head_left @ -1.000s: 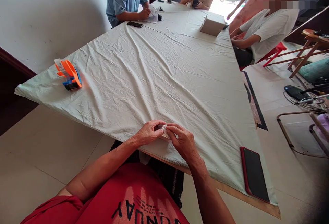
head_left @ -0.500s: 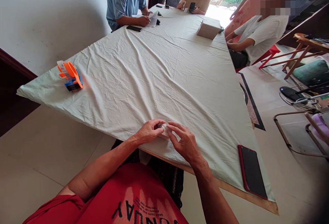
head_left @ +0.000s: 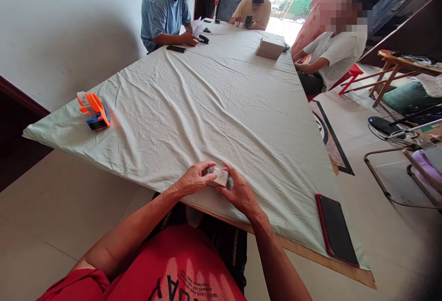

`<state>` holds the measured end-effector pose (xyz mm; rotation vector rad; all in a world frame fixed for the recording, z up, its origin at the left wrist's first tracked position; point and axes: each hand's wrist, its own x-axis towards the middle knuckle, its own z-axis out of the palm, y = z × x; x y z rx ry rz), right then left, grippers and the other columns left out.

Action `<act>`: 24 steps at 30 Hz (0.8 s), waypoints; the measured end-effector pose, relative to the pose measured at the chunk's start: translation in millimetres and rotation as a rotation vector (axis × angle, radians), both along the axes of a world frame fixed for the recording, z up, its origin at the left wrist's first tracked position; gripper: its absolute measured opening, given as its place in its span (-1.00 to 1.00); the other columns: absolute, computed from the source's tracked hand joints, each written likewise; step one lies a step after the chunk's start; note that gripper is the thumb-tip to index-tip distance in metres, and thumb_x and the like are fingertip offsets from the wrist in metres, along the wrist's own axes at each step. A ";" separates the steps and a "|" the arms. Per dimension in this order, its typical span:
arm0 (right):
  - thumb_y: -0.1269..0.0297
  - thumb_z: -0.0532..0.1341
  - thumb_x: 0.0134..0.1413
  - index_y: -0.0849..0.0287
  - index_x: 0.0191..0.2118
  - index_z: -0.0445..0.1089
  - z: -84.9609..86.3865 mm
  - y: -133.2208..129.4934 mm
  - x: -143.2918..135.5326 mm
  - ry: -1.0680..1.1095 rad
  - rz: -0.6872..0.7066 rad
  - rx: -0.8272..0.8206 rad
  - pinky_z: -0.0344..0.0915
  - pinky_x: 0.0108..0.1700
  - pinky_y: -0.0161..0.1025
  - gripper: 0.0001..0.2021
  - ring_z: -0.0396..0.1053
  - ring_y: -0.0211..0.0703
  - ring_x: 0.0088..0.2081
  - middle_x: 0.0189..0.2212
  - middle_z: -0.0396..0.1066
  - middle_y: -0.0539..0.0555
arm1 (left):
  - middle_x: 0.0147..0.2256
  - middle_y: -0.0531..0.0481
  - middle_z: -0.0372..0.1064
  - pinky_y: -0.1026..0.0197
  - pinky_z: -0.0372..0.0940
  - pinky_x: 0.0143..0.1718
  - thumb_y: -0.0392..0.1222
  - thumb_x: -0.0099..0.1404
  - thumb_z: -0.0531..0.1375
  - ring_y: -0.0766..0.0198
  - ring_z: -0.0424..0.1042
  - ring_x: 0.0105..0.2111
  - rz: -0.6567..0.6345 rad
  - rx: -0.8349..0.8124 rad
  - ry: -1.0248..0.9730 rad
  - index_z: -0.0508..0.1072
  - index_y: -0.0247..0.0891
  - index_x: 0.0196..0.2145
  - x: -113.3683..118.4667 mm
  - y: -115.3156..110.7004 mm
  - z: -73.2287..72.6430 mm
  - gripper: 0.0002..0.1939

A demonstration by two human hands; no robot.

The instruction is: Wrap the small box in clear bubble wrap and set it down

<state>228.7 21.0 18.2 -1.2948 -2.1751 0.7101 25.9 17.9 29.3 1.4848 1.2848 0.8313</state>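
My left hand (head_left: 194,180) and my right hand (head_left: 241,192) meet at the near edge of a big table covered with a pale cloth (head_left: 214,103). Between their fingertips they hold a small packet (head_left: 221,176) in clear wrap, partly hidden by my fingers. The packet sits just above the cloth. Both forearms reach in from below, over my red shirt.
A dark phone in a red case (head_left: 334,229) lies near the right corner. An orange and blue tape dispenser (head_left: 94,111) stands at the left edge. A cardboard box (head_left: 270,48) and another phone (head_left: 176,49) lie at the far end, where three people sit.
My right hand has turned and slid under the packet, and the packet now shows more between my fingers. The view has tilted up a little.
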 end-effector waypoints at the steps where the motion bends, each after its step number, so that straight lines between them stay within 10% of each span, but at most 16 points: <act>1: 0.29 0.28 0.05 0.01 0.32 0.11 0.3 -1.0 0.2 0.024 -0.034 -0.006 0.31 0.13 0.06 -0.30 0.42 0.08 0.06 0.05 0.44 0.14 | 0.02 -0.12 0.48 0.16 0.37 -0.02 -0.19 0.29 0.16 0.16 0.46 -0.06 0.026 0.031 0.021 0.45 -0.29 0.10 -2.2 0.6 -0.4 -0.57; 12: 0.20 0.32 0.02 0.01 0.33 0.11 -12.0 -0.2 11.3 0.078 -0.177 -0.077 0.23 0.20 0.17 -0.25 0.35 0.17 0.16 0.14 0.39 0.17 | 0.34 -0.22 0.10 -0.25 -0.07 0.35 -0.04 0.39 0.14 -0.11 0.02 0.36 -0.033 0.428 0.961 0.31 -0.21 0.26 -23.9 -15.3 -35.8 -0.47; 24: -0.09 0.33 0.01 0.00 0.36 0.09 8.3 -6.7 35.1 0.134 -0.112 -0.258 0.22 0.23 0.15 -0.17 0.33 0.17 0.18 0.22 0.32 0.19 | 0.38 -0.15 0.02 -0.32 -0.23 0.35 0.14 0.44 0.02 -0.08 -0.05 0.38 -0.025 0.502 1.044 0.20 -0.06 0.33 -57.0 -58.5 -46.7 -0.42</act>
